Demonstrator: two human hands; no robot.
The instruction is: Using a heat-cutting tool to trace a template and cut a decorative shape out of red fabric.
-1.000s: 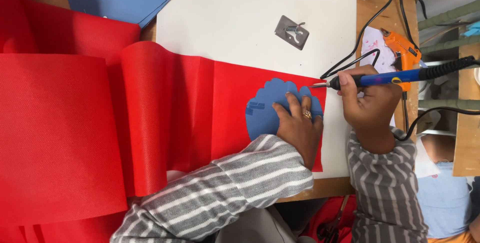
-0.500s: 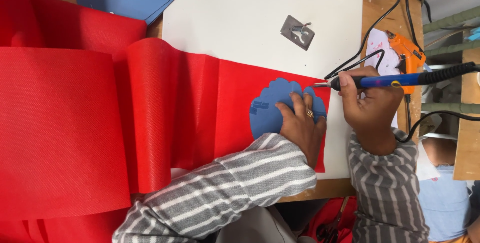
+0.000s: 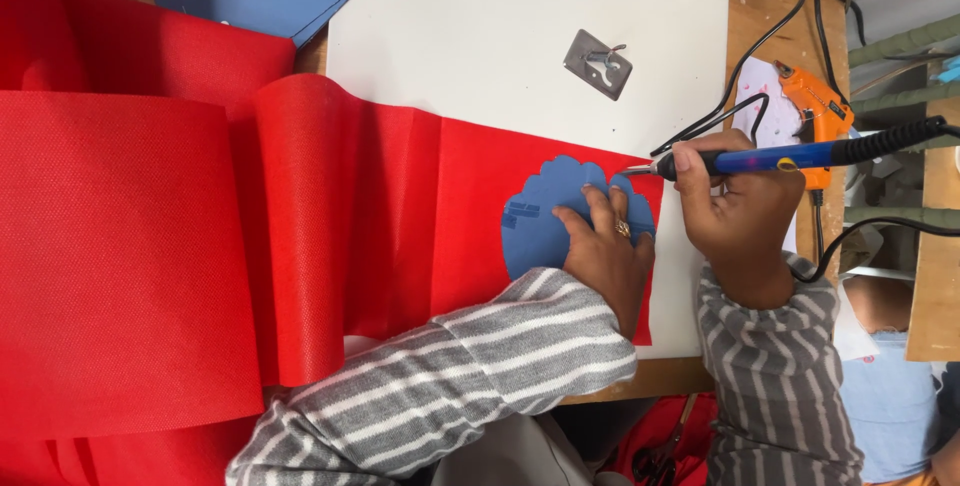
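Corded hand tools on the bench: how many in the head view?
2. A blue-handled soldering-iron-style cutter is in the right hand, tip at the blue scalloped template. An orange glue gun lies at the table's right edge. Clutter further right may hide more.

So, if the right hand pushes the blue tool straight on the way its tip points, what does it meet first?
The right hand aims the blue tool leftward; its tip would probably first meet the scalloped blue template lying on the red fabric.
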